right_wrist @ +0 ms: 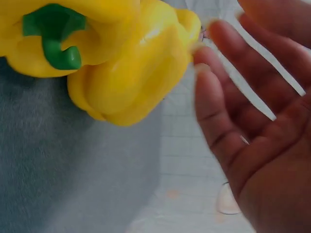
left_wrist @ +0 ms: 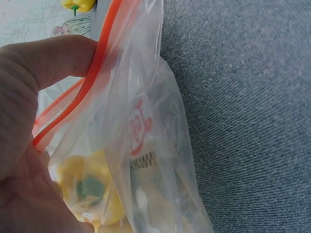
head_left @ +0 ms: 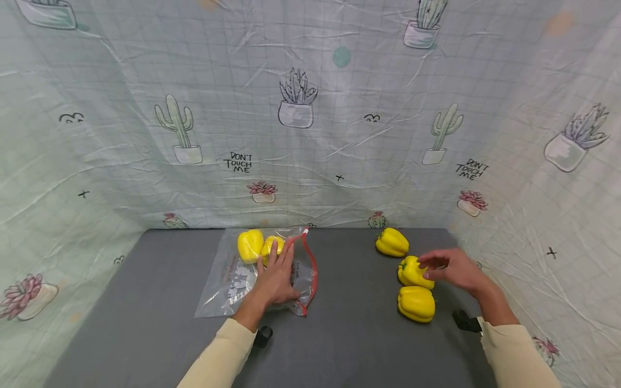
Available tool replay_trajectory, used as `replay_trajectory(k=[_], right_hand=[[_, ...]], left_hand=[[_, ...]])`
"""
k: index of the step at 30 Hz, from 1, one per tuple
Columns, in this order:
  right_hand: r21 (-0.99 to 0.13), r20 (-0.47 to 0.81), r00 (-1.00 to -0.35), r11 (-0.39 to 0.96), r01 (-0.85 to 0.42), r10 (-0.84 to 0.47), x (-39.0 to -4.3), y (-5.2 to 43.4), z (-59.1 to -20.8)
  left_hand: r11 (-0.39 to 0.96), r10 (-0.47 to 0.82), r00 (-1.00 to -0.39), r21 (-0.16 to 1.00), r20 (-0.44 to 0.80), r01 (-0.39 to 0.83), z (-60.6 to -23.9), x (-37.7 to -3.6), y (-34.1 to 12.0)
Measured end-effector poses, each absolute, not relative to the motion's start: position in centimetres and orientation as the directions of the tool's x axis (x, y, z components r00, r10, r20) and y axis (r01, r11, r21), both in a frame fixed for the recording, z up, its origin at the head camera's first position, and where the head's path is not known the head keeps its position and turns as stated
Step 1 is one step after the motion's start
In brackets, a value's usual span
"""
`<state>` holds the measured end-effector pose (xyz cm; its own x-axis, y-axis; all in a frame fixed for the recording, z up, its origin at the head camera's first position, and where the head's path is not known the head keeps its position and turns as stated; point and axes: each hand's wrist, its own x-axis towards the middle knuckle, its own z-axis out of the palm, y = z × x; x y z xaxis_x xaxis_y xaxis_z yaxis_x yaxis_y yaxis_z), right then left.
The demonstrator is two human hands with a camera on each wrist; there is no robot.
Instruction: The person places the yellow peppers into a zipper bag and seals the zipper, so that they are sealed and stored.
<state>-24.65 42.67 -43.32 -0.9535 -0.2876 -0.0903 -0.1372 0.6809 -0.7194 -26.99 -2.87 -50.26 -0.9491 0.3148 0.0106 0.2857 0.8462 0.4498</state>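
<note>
A clear zip bag (head_left: 228, 285) with a red seal strip (head_left: 312, 269) lies on the grey table (head_left: 349, 334), left of centre, with two yellow bell peppers (head_left: 249, 246) inside. My left hand (head_left: 278, 275) lies on the bag at its mouth. In the left wrist view its thumb (left_wrist: 53, 60) pinches the red strip (left_wrist: 97, 63), and a bagged pepper (left_wrist: 87, 179) shows through the plastic. Three more yellow peppers lie in a row on the right: far (head_left: 392, 242), middle (head_left: 411, 272), near (head_left: 415, 303). My right hand (head_left: 448, 268) hovers open at the middle pepper (right_wrist: 121, 63), its fingers straight (right_wrist: 214, 97).
Cactus-print cloth (head_left: 310, 134) walls in the table at the back and on both sides. Bare grey table surface lies between the bag and the row of peppers, and along the near edge.
</note>
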Motion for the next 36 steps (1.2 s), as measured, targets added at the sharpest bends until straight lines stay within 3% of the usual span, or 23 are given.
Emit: replay_trajectory(k=[5,12,24,36], right_hand=[[-0.652,-0.233,-0.881,0.739,-0.173,-0.411,-23.5,42.7,-43.2],[-0.6,-0.343,-0.84,0.786,-0.148,-0.42,-22.5,42.4,-43.9],[-0.556,-0.302,-0.809,0.783,-0.28,-0.504,-22.3,41.1,-45.7],[-0.57,-0.301,-0.799,0.77,-0.288,-0.521,-22.6,40.7,-45.8]], left_hand=[[0.845,0.314,-0.949,0.449,0.025,0.291,-50.4,-27.0,-2.9],[0.849,0.311,-0.95,0.444,0.022,0.288,-50.3,-26.8,-2.8],[0.851,0.306,-0.952,0.448,0.001,0.274,-50.1,-26.7,-2.8],[0.859,0.306,-0.952,0.435,-0.016,0.269,-50.1,-26.7,-2.8]])
